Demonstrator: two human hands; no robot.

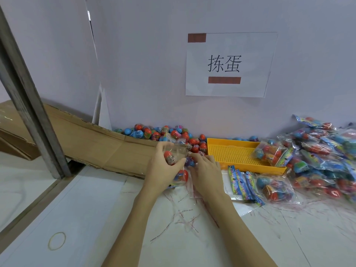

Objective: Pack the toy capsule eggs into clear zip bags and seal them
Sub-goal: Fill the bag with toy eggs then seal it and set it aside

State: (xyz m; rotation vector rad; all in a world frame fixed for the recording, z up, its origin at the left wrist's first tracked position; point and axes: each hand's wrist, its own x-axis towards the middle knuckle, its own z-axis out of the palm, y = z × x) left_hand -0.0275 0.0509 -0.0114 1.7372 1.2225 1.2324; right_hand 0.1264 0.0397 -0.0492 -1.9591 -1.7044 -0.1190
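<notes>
My left hand holds the clear zip bag just off the table, its fingers curled round the top edge and thumb against the near face, pinching it. Red eggs sit inside, one red egg high near my palm, another lower. The bag's mouth seems to point up and right, toward my right hand, which touches that side. My right fingers lie bent at the bag's edge; whether they pinch the zip strip or a loose egg I cannot tell. The loose egg pile lies beyond both hands against the wall, nearer my right, beside the yellow tray. I judge filling unfinished, sealing still ahead.
</notes>
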